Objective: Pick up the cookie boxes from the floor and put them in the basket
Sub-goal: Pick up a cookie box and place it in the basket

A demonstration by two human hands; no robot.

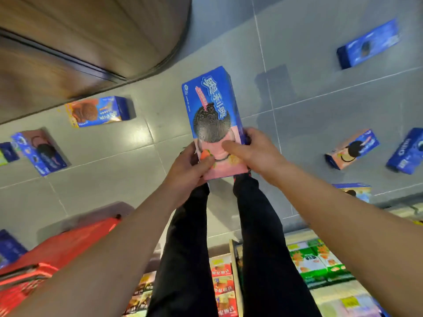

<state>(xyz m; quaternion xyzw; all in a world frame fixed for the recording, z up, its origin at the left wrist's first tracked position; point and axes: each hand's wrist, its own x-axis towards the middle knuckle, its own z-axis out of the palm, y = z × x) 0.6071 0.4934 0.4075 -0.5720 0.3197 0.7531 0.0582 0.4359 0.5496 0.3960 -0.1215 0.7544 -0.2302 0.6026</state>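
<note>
I hold a blue and pink cookie box [211, 110] in front of me, above the floor. My left hand [191, 164] grips its near left corner, thumb on the front face. My right hand [250, 149] grips the near right edge, thumb across the pink part. The red basket [52, 255] stands low at the left, partly hidden behind my left forearm. Several other cookie boxes lie on the grey tiled floor: an orange and blue box [98, 111], a blue and pink box [39, 151], a blue box at far right [368, 44] and a pink and blue box [352, 148].
A wooden curved counter base [91, 42] fills the upper left. A shelf of packaged goods [320, 264] runs along the bottom right behind my legs [229, 248]. More boxes lie at the right edge [406, 152], at the left edge [8, 153] and by the basket [10, 247].
</note>
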